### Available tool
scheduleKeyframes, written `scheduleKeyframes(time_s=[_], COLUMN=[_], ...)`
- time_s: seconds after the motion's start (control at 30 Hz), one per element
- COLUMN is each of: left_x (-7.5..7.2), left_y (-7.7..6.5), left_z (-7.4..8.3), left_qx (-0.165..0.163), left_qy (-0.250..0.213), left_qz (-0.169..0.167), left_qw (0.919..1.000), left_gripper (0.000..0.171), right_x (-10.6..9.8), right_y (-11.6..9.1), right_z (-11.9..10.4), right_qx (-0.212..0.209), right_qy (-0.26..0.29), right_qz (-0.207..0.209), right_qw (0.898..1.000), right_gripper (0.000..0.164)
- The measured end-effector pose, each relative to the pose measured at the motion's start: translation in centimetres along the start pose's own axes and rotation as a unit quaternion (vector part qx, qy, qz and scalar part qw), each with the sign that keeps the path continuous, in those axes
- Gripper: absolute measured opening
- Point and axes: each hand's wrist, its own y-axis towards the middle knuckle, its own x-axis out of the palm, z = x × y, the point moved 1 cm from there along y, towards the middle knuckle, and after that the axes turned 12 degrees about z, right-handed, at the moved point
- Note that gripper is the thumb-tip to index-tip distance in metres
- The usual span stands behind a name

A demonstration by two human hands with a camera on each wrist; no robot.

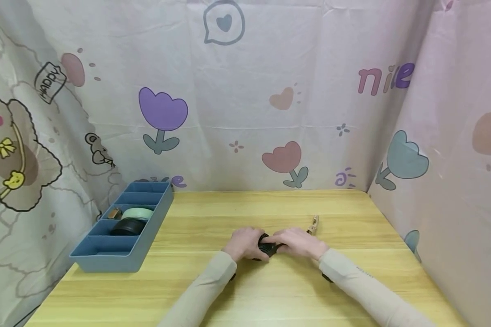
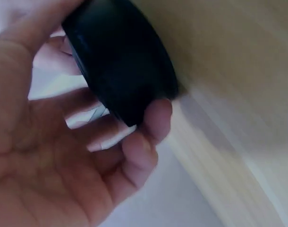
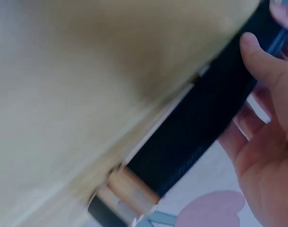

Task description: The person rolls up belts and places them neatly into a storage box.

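Observation:
A black belt (image 1: pixel 268 248) lies between both hands at the middle of the table, partly wound into a coil. My left hand (image 1: pixel 244 244) holds the coil, its fingers curled round the edge in the left wrist view, where the coil (image 2: pixel 120 61) appears as a wide dark band. With thumb and fingers my right hand (image 1: pixel 296 242) pinches the strap (image 3: pixel 191 123) beside the coil. Past the right hand, the loose end runs out to a gold buckle (image 1: pixel 314 224), blurred in the right wrist view. Parts of the coil are hidden behind the fingers.
On the table's left stands a blue divided box (image 1: pixel 151 247). Its compartments hold a black coil (image 1: pixel 127 227), a pale green coil (image 1: pixel 137 213) and a small brown item (image 1: pixel 114 213). A patterned curtain (image 1: pixel 237 113) hangs behind the wooden table (image 1: pixel 270 295) and along both sides.

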Motion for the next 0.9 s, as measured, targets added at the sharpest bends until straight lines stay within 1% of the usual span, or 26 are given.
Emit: scheduleKeyframes(time_s=[0.07,0.13,0.2,0.23,0.3,0.43,0.5,0.57,0.63,0.7,0.83,0.9], left_x=[-0.1,-0.2,-0.2,-0.2,-0.1,0.2,0.3,0.4,0.4,0.3,-0.2,-0.4], left_y=[0.1,0.1,0.0,-0.1,-0.2,-0.5,-0.4,-0.3,-0.2,-0.1,0.0,-0.1], left_z=[-0.3,-0.6,-0.8,-0.8,-0.6,0.2,0.7,1.0,1.0,0.8,0.0,-0.2], left_qx=[0.022,0.032,0.035,0.029,0.010,-0.017,-0.025,-0.026,-0.027,-0.026,-0.004,0.008], left_qy=[-0.025,-0.051,-0.062,-0.062,-0.053,-0.004,0.016,0.031,0.037,0.033,0.001,-0.016], left_qz=[-0.021,-0.039,-0.044,-0.043,-0.035,-0.001,0.012,0.016,0.010,-0.003,-0.035,-0.051], left_qw=[0.9992,0.9974,0.9965,0.9967,0.9980,0.9998,0.9995,0.9991,0.9989,0.9991,0.9994,0.9985], left_gripper=[0.055,0.053,0.054,0.056,0.062,0.079,0.081,0.078,0.072,0.067,0.059,0.059], right_x=[-0.2,-0.2,-0.1,0.0,0.2,0.5,0.5,0.6,0.5,0.5,0.2,0.2], right_y=[0.0,0.1,0.2,0.3,0.3,0.3,0.4,0.4,0.3,0.1,-0.2,-0.2], right_z=[0.1,0.1,0.1,0.1,0.0,0.0,0.0,0.1,0.2,0.2,0.2,0.3], right_qx=[0.007,0.008,0.004,0.001,0.000,-0.005,-0.007,-0.009,-0.006,0.000,0.013,0.016], right_qy=[-0.004,-0.001,0.001,0.001,0.004,0.006,0.008,0.008,0.005,-0.002,-0.016,-0.013], right_qz=[-0.015,-0.023,-0.020,-0.015,0.000,0.023,0.027,0.027,0.024,0.019,0.001,-0.010], right_qw=[1.000,1.000,1.000,1.000,1.000,1.000,1.000,1.000,1.000,1.000,1.000,1.000], right_gripper=[0.041,0.040,0.037,0.036,0.034,0.031,0.031,0.033,0.034,0.039,0.050,0.051])
